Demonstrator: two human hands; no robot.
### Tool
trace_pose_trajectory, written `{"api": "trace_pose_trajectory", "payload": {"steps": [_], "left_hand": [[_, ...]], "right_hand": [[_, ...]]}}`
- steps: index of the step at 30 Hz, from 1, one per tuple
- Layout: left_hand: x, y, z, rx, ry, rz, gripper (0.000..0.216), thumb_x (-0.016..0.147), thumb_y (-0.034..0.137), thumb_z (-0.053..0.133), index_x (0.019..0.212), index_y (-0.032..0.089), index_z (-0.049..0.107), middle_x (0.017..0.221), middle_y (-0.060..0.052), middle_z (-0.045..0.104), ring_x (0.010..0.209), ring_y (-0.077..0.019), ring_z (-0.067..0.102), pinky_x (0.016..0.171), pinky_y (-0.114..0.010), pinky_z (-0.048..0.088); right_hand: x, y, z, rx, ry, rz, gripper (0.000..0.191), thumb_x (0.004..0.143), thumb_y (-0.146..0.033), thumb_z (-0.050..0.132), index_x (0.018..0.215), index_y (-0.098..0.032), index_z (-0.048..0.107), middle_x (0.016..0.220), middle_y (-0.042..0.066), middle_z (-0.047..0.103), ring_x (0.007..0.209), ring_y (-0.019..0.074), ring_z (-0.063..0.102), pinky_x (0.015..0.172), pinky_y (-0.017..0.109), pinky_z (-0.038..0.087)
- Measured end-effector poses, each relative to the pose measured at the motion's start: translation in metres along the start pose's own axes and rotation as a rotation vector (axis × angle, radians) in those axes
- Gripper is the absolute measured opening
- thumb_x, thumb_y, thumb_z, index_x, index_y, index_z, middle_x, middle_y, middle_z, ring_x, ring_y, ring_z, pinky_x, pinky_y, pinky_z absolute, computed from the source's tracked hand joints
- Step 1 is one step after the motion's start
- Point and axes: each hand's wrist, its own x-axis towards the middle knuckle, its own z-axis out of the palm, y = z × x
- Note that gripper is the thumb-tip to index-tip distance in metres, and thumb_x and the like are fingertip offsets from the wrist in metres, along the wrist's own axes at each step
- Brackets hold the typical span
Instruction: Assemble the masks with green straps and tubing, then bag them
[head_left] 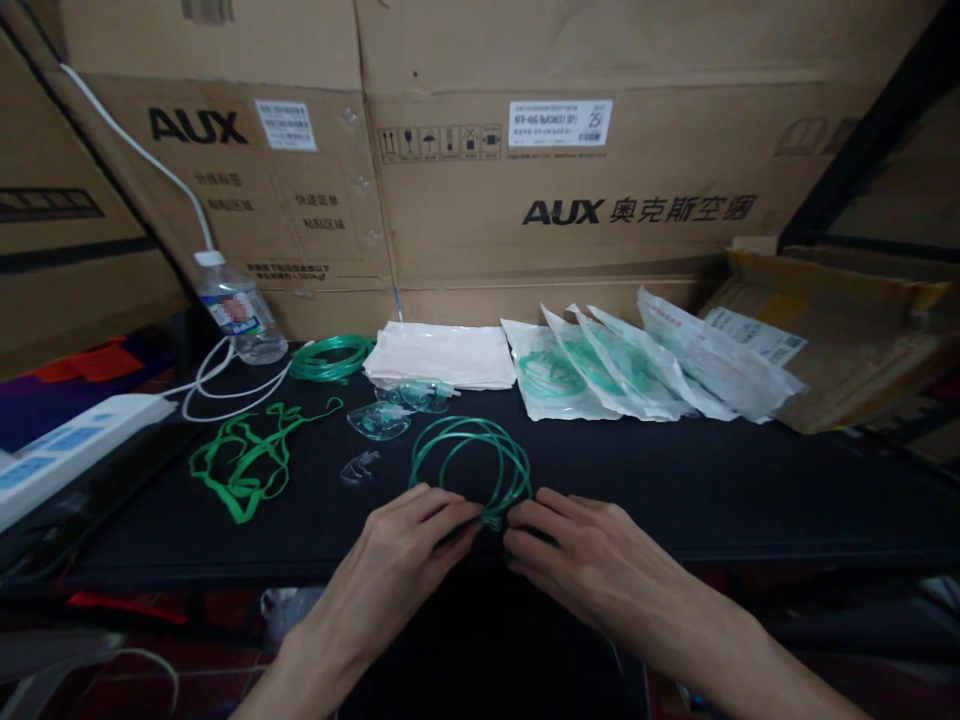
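Note:
A coil of green clear tubing (471, 432) lies at the front edge of the black table. At its near side, my left hand (427, 530) pinches the tubing, thumb and fingers together. My right hand (559, 535) grips it from the other side, its fingers curled. A small knot or bundle of tubing (491, 521) shows between the two hands. Just behind and left of the coil are clear green-tinted oxygen masks (380, 421) and a few small clear plastic pieces (361, 467). Green elastic straps (244, 460) lie in a tangle further left.
Another green tubing coil (330, 358) sits beside a stack of white pouches (441, 355). Several sealed pouches with green contents (559, 375) lean in a row to the right, against an open carton (847, 330). A water bottle (240, 310) and a power strip (82, 450) are at left.

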Motion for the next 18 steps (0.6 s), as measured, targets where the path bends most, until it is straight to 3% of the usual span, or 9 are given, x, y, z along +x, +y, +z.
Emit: {"api": "trace_pose_trajectory", "payload": {"steps": [7, 15, 18], "left_hand": [[0.0037, -0.0011, -0.0019, -0.063, 0.103, -0.093, 0.011, 0.092, 0.02, 0.07, 0.103, 0.023, 0.07, 0.093, 0.0, 0.071, 0.088, -0.0168, 0.062, 0.075, -0.027, 0.053], [0.0086, -0.0028, 0.0004, -0.198, -0.062, -0.156, 0.013, 0.094, 0.021, 0.068, 0.107, 0.025, 0.067, 0.102, 0.002, 0.071, 0.094, -0.0143, 0.066, 0.086, -0.027, 0.052], [0.0097, -0.002, 0.0039, -0.202, -0.075, -0.138, 0.015, 0.095, 0.02, 0.066, 0.11, 0.025, 0.068, 0.104, 0.002, 0.072, 0.095, -0.0144, 0.066, 0.086, -0.026, 0.051]], "right_hand": [[0.0003, 0.0013, 0.0079, 0.102, 0.107, 0.093, 0.009, 0.099, -0.024, 0.059, 0.108, -0.022, 0.062, 0.105, 0.003, 0.068, 0.086, 0.0212, 0.065, 0.066, 0.034, 0.056], [-0.0021, 0.0027, 0.009, 0.196, 0.184, 0.246, 0.011, 0.098, -0.024, 0.062, 0.108, -0.021, 0.064, 0.111, 0.007, 0.064, 0.092, 0.0215, 0.064, 0.071, 0.031, 0.053], [-0.0014, 0.0046, 0.0027, 0.357, 0.203, 0.36, 0.011, 0.097, -0.026, 0.065, 0.107, -0.022, 0.065, 0.103, 0.004, 0.063, 0.088, 0.0187, 0.063, 0.074, 0.03, 0.05]]}}
